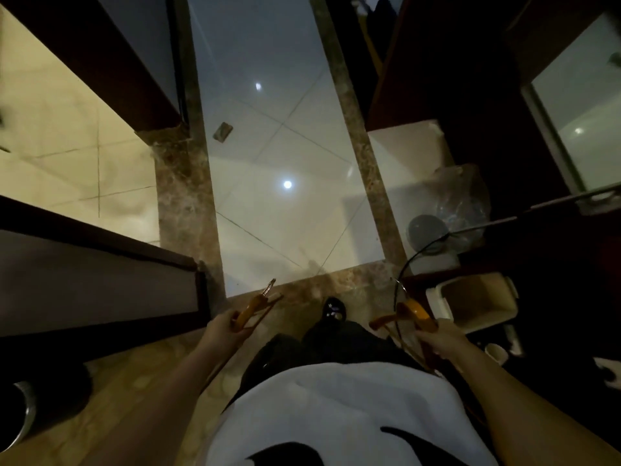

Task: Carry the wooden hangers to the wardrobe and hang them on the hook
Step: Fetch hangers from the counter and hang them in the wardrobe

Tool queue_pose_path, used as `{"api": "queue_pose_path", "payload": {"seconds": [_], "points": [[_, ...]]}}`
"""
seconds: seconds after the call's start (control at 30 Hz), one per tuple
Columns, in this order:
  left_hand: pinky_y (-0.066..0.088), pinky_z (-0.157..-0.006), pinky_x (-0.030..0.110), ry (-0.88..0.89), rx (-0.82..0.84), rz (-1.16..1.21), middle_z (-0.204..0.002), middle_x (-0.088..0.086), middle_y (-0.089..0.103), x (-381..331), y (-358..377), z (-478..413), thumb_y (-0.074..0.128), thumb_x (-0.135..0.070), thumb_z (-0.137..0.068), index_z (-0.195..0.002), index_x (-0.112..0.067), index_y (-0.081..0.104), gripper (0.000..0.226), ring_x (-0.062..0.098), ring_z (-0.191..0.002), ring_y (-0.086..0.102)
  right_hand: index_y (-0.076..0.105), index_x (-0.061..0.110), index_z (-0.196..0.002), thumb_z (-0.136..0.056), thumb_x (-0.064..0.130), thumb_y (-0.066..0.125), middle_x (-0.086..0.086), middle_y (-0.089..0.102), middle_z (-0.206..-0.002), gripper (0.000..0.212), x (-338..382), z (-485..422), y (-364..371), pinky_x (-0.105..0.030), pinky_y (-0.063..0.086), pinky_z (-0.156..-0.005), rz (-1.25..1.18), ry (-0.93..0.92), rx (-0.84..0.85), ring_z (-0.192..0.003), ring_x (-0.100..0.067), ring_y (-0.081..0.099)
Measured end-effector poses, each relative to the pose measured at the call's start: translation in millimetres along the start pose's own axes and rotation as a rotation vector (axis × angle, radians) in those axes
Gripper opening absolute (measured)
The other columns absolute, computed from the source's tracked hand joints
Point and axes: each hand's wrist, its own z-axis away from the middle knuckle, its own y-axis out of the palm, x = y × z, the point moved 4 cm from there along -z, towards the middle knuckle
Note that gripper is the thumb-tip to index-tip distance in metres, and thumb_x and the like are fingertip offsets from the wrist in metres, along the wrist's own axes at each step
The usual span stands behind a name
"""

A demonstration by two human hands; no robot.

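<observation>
I look straight down at a tiled hallway floor. My left hand (223,326) grips a wooden hanger (251,309) whose metal hook points forward. My right hand (437,332) grips another wooden hanger (415,314), perhaps more than one; its thin dark wire hook arcs up and forward. Both hands hang at hip height on either side of my legs. No wardrobe hook shows in this view.
A white-tiled corridor (285,163) with brown marble borders runs ahead. Dark wooden door frames (100,274) stand on the left. On the right are dark furniture, a white open bin (477,302), a crumpled clear plastic bag (460,196) and a grey round object (426,230). My dark shoe (334,311) steps forward.
</observation>
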Motion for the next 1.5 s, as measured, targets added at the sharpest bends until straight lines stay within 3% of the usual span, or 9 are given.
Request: {"api": "queue_pose_path", "payload": {"seconds": [0.1, 0.23, 0.5, 0.7, 0.9, 1.03, 1.1, 1.27, 1.5], "points": [[0.045, -0.068, 0.023, -0.036, -0.068, 0.056, -0.075, -0.003, 0.055, -20, -13, -12, 0.060, -0.013, -0.087, -0.082, -0.017, 0.052, 0.010, 0.015, -0.071, 0.057, 0.061, 0.009, -0.099, -0.087, 0.026, 0.058, -0.014, 0.061, -0.102, 0.020, 62, -6, -19, -0.039, 0.048, -0.084, 0.007, -0.111, 0.026, -0.092, -0.028, 0.057], [0.045, -0.059, 0.023, -0.058, -0.161, 0.108, -0.074, 0.004, 0.061, -33, -35, -24, 0.061, -0.009, -0.086, -0.092, -0.013, 0.058, 0.008, 0.020, -0.066, 0.062, 0.063, 0.007, -0.095, -0.083, 0.034, 0.062, -0.014, 0.065, -0.096, 0.030, 146, -19, -43, -0.042, 0.052, -0.086, 0.009, -0.212, 0.023, -0.090, -0.029, 0.061], [0.053, -0.081, 0.041, -0.156, -0.207, 0.068, -0.082, 0.007, 0.062, -38, -93, -71, 0.062, -0.008, -0.083, -0.090, -0.010, 0.060, 0.007, 0.025, -0.080, 0.063, 0.062, -0.004, -0.104, -0.085, 0.022, 0.063, -0.023, 0.065, -0.101, 0.032, 310, -51, -78, -0.038, 0.049, -0.075, 0.012, -0.395, -0.078, -0.086, -0.031, 0.061], [0.047, -0.066, 0.022, -0.156, -0.169, 0.041, -0.085, 0.006, 0.060, -65, -159, -140, 0.059, -0.011, -0.087, -0.102, -0.007, 0.059, 0.016, 0.016, -0.075, 0.057, 0.061, 0.007, -0.099, -0.084, 0.025, 0.064, -0.015, 0.064, -0.099, 0.022, 381, -76, -84, -0.035, 0.051, -0.075, -0.010, -0.320, -0.068, -0.087, -0.025, 0.060], [0.049, -0.069, 0.027, -0.039, -0.117, -0.043, -0.080, 0.002, 0.058, -136, -234, -216, 0.063, -0.017, -0.085, -0.106, -0.008, 0.059, 0.023, 0.018, -0.076, 0.058, 0.059, 0.010, -0.098, -0.088, 0.023, 0.060, -0.008, 0.060, -0.085, 0.017, 401, -81, -92, -0.025, 0.039, -0.054, -0.008, -0.203, -0.047, -0.072, -0.018, 0.056], [0.045, -0.062, 0.022, 0.103, -0.113, -0.107, -0.078, 0.000, 0.057, -204, -277, -262, 0.064, -0.022, -0.085, -0.104, -0.012, 0.059, 0.022, 0.014, -0.069, 0.054, 0.062, 0.006, -0.088, -0.086, 0.024, 0.062, -0.011, 0.061, -0.074, 0.018, 399, -93, -104, -0.030, 0.046, -0.057, -0.070, -0.081, -0.083, -0.067, -0.023, 0.057], [0.041, -0.058, 0.018, 0.156, -0.110, -0.077, -0.075, -0.002, 0.054, -240, -292, -284, 0.064, -0.020, -0.085, -0.103, -0.012, 0.058, 0.020, 0.011, -0.067, 0.054, 0.060, 0.010, -0.083, -0.084, 0.027, 0.065, -0.015, 0.064, -0.082, 0.018, 401, -101, -110, -0.039, 0.055, -0.071, -0.132, -0.011, -0.060, -0.077, -0.029, 0.062], [0.050, -0.066, 0.023, 0.206, -0.109, 0.003, -0.080, 0.001, 0.059, -309, -322, -337, 0.062, -0.017, -0.086, -0.099, -0.016, 0.056, 0.014, 0.016, -0.074, 0.062, 0.057, 0.010, -0.086, -0.084, 0.026, 0.064, -0.016, 0.061, -0.088, 0.018, 433, -131, -142, -0.045, 0.053, -0.083, -0.172, 0.040, -0.040, -0.089, -0.035, 0.061], [0.053, -0.074, 0.032, 0.087, -0.163, 0.005, -0.082, 0.006, 0.060, -360, -352, -389, 0.063, -0.018, -0.085, -0.098, -0.015, 0.055, 0.016, 0.024, -0.080, 0.063, 0.057, 0.001, -0.101, -0.086, 0.032, 0.061, -0.015, 0.062, -0.086, 0.034, 557, -184, -209, -0.031, 0.047, -0.065, -0.121, -0.063, 0.002, -0.079, -0.026, 0.059]]}}
